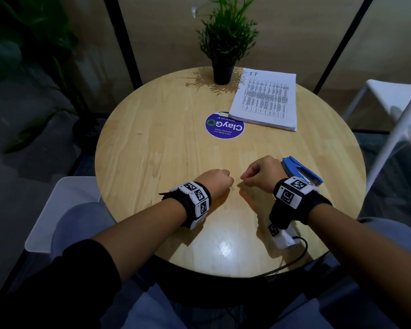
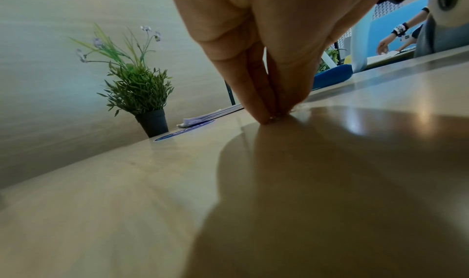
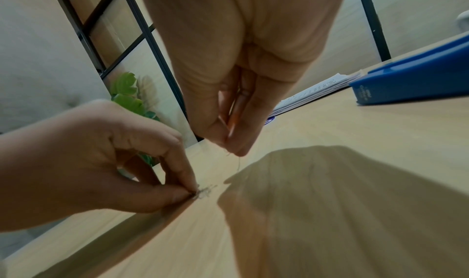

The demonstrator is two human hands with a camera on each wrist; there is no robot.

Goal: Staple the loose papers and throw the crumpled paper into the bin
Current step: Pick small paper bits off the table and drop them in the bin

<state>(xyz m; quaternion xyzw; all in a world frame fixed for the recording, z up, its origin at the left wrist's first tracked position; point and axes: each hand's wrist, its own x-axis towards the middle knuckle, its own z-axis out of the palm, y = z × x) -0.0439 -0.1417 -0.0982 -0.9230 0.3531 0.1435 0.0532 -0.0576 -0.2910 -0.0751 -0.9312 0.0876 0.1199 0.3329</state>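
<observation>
Round wooden desk (image 1: 152,143), light grain, pretty glossy near the front edge. Landmark: the blue ClayGo sticker (image 1: 224,126) stuck around the middle. Just behind and right of the sticker, stack of printed papers (image 1: 265,100), lying flat, one corner overlapping the sticker's edge. Behind the sticker, small potted plant (image 1: 224,43) in a dark pot, upright. Nearer than the sticker and off to the right, blue stapler (image 1: 299,168), flat on the desk, partly hidden by the right wrist. No crumpled paper or bin anywhere in these views.

Nearer than the sticker, both hands close together. Left hand (image 1: 215,182) down at the desk, fingers (image 3: 177,190) and thumb pinched tight on a tiny tangle of thin metal bits (image 3: 204,191), maybe staples, too small to say. Right hand (image 1: 262,173) just beside it, slightly above the desk, fingers (image 3: 238,140) pinched shut on something hair-thin, can't tell what.
</observation>
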